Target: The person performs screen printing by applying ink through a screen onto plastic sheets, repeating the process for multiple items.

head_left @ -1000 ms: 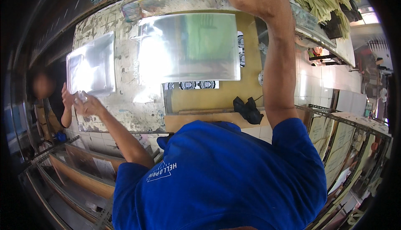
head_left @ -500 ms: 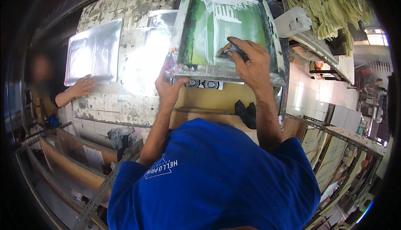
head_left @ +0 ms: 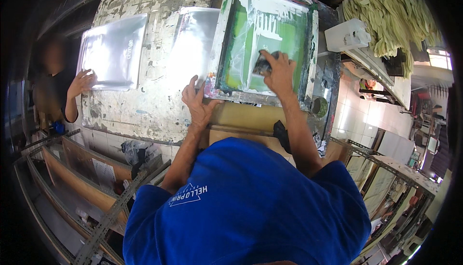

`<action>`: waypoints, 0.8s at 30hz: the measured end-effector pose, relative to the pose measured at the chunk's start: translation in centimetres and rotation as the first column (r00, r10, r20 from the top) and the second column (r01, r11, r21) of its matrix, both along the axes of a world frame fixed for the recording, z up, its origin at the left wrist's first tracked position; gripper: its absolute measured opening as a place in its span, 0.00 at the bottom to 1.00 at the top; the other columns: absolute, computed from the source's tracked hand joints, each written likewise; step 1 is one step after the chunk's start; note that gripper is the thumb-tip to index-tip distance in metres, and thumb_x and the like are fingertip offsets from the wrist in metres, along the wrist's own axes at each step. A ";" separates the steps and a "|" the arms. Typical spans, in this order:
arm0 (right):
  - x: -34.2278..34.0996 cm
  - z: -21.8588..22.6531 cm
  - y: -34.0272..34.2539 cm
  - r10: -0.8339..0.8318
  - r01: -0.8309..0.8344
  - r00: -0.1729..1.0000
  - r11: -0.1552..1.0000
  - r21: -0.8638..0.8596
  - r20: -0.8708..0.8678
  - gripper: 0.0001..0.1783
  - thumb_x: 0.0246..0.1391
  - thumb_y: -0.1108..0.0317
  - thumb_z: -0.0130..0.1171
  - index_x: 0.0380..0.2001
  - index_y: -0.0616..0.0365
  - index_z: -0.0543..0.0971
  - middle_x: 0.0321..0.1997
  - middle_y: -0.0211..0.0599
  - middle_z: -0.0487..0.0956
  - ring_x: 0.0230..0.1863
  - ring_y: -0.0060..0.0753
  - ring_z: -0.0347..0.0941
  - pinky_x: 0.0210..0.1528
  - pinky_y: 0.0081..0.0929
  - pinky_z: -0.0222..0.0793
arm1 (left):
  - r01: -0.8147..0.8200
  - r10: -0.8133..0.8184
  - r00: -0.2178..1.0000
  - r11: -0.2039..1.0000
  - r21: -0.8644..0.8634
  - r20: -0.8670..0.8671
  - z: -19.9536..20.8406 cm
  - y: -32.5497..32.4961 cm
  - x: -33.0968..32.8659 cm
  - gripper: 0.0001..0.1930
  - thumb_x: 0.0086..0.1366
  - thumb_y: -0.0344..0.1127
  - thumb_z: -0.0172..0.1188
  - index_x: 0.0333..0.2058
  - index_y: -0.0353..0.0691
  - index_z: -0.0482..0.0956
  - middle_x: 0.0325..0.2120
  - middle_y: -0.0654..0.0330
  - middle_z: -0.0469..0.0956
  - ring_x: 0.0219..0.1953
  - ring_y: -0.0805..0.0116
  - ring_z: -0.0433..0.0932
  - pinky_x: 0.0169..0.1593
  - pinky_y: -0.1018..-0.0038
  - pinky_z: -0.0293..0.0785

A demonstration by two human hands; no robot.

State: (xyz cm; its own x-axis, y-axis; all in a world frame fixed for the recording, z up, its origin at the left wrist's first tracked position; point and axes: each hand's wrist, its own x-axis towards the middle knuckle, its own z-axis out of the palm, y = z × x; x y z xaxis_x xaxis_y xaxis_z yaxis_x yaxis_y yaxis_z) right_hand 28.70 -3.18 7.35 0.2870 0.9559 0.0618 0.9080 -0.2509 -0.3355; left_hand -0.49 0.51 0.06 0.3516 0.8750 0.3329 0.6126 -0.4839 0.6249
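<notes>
A screen-printing frame (head_left: pixel 313 48) lies on the worktable, its green mesh (head_left: pixel 289 33) streaked with white ink. My right hand (head_left: pixel 280 72) grips a small dark squeegee (head_left: pixel 262 66) against the middle of the mesh. At the frame's near left corner is my left hand (head_left: pixel 198 105), fingers spread, thumb by the frame's edge, holding nothing. A shiny clear plastic sheet (head_left: pixel 195 43) sits partly beneath the frame's left side. Farther left, a co-worker's hand (head_left: pixel 81 83) touches the near left corner of another plastic sheet (head_left: pixel 113 53), which bears white print.
The worktable (head_left: pixel 144 120) is stained with old ink. Beside the frame's near right corner stands a small cup (head_left: pixel 319 107). A white plastic container (head_left: pixel 348 36) and hanging pale strips (head_left: pixel 386 14) are at right. Racks with boards (head_left: pixel 82 183) stand at the near left.
The frame has shifted right and sits lower. My left hand has let go of its corner and opened. The co-worker's hand has moved left along the sheet, whose print now shows.
</notes>
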 end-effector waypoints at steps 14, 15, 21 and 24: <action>10.9 -1.1 10.8 0.054 -0.048 0.998 0.957 0.286 -0.013 0.30 0.47 0.64 0.70 0.57 0.38 0.80 0.43 0.45 0.82 0.51 0.49 0.76 0.47 0.49 0.65 | -0.007 0.007 0.996 1.000 -0.002 0.088 0.1 -0.1 0.2 0.46 0.44 0.60 0.77 0.58 0.38 0.78 0.61 0.52 0.72 0.62 0.50 0.64 0.65 0.52 0.51; 10.4 -1.1 10.5 0.038 -0.051 0.998 0.963 0.265 0.055 0.28 0.48 0.65 0.70 0.55 0.38 0.81 0.42 0.44 0.83 0.49 0.49 0.77 0.47 0.49 0.65 | -0.007 0.010 0.995 1.000 -0.029 0.102 0.1 -0.3 0.2 0.46 0.44 0.60 0.77 0.58 0.38 0.78 0.58 0.53 0.73 0.62 0.51 0.64 0.65 0.53 0.50; 5.0 1.4 5.0 0.063 -0.072 0.996 0.981 0.179 0.058 0.23 0.48 0.67 0.69 0.50 0.42 0.83 0.36 0.44 0.83 0.42 0.49 0.78 0.44 0.46 0.67 | 0.021 0.002 0.980 0.994 -0.111 0.198 0.2 -0.4 0.5 0.43 0.45 0.48 0.80 0.60 0.36 0.77 0.51 0.54 0.77 0.59 0.55 0.66 0.65 0.59 0.51; 0.6 5.2 0.4 0.081 -0.083 0.997 0.978 0.190 0.016 0.21 0.47 0.67 0.69 0.48 0.45 0.84 0.35 0.44 0.81 0.40 0.49 0.77 0.43 0.44 0.66 | -0.007 0.034 0.963 0.995 -0.101 0.266 1.7 -0.4 0.8 0.43 0.45 0.48 0.80 0.59 0.35 0.77 0.48 0.57 0.79 0.57 0.56 0.68 0.64 0.59 0.49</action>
